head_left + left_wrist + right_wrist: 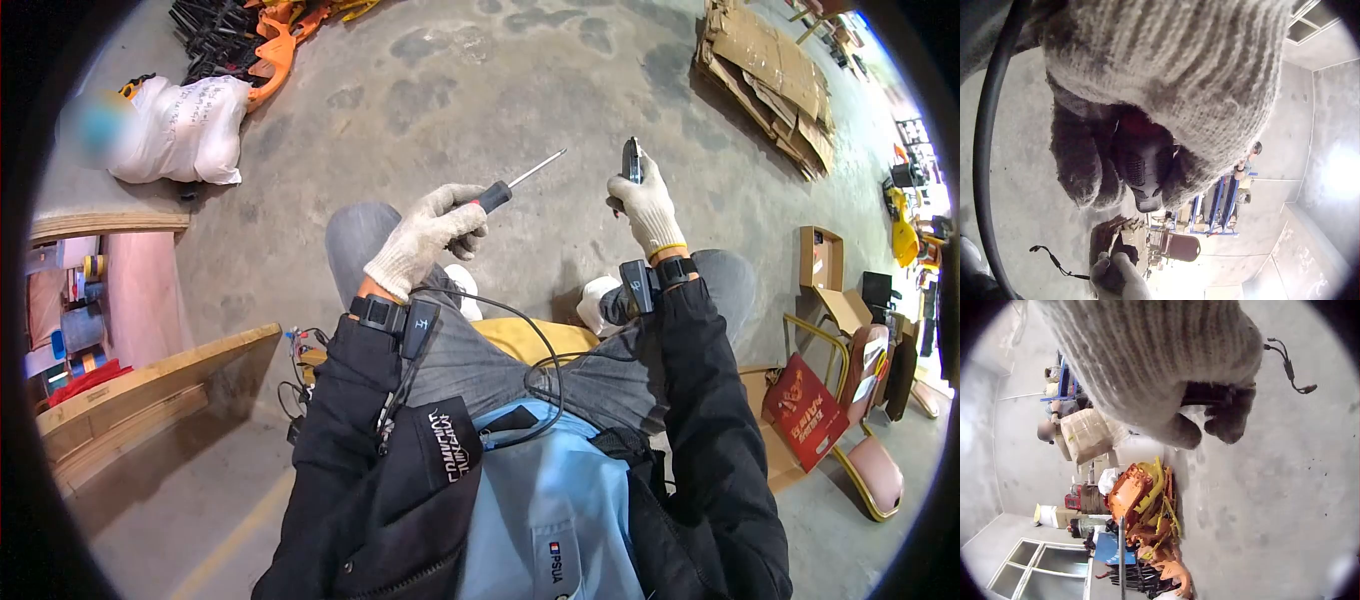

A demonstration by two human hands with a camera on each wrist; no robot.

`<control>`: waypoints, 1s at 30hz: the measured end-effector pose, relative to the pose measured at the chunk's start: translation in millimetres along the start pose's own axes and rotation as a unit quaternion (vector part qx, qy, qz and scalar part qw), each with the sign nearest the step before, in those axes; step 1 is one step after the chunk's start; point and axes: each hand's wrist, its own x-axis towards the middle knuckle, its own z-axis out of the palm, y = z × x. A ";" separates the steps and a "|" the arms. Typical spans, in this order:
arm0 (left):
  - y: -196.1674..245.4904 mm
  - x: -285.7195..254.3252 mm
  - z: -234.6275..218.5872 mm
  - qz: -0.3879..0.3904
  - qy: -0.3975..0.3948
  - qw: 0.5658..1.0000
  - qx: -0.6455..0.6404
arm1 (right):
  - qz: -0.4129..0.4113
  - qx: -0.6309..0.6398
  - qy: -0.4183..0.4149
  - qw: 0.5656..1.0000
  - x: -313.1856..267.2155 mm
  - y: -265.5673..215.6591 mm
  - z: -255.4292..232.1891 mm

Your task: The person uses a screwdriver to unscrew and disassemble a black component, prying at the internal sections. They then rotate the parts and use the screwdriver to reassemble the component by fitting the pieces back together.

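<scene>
In the head view my left hand point(425, 235), in a whitish knit glove, grips a screwdriver point(492, 197) by its black and red handle. Its bare metal shaft points forward and to the right. The left wrist view shows the dark handle point(1144, 162) between gloved fingers. My right hand point(648, 205), also gloved, holds a small flat black part point(631, 160) upright, fingers covering much of it; I cannot tell its kind. A short black lead point(1288, 365) with small connectors sticks out beside that hand. The hands are apart, above the knees.
Flattened cardboard point(765, 85) lies ahead to the right. Orange plastic parts point(275, 55) and a white sack point(185, 130) are ahead to the left. A wooden frame point(160, 385) stands left; a red box point(805, 410) and a chair point(880, 475) are right. A black cable point(555, 375) crosses the lap.
</scene>
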 end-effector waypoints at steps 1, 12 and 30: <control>-0.1 0.5 -0.6 0.002 0.001 1.000 0.001 | -0.001 0.017 0.002 1.000 -3.6 -5.2 -0.5; -2.8 -3.0 -1.9 0.015 0.013 1.000 -0.018 | 0.123 0.371 -0.100 0.915 -12.6 -31.2 -27.4; 0.5 -8.6 0.4 0.054 -0.017 0.996 -0.075 | 0.111 0.370 -0.238 0.891 -21.7 -33.6 -15.4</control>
